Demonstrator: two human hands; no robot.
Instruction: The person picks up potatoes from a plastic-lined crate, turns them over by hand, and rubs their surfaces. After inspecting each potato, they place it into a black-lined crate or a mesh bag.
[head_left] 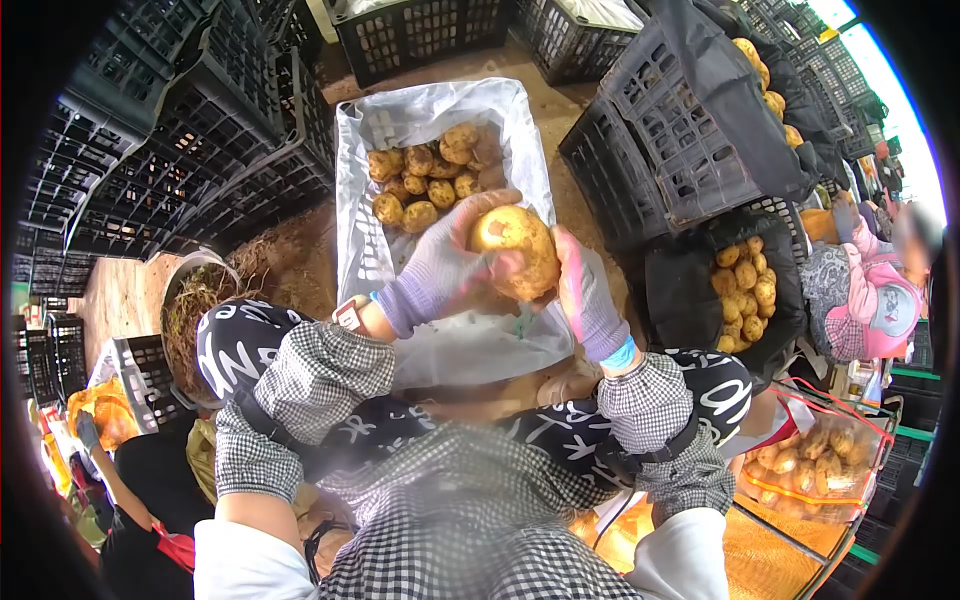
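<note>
A large yellow-brown potato (518, 252) is held up between my two gloved hands, above a crate (348, 200) lined with white plastic. My left hand (452, 262) wraps its fingers round the potato's left side. On the right side, my right hand (585, 290) presses against it. Several smaller potatoes (420, 180) with dirt on them lie in the far part of the lined crate. Its near part shows white liner, partly hidden under my hands.
Black crates (215, 130) are stacked at the left, with a bucket of plant scraps (200, 290) nearby. At the right stand a tilted crate (680, 130) and a black-lined crate of potatoes (745, 290). A person in pink (880, 300) is at the far right.
</note>
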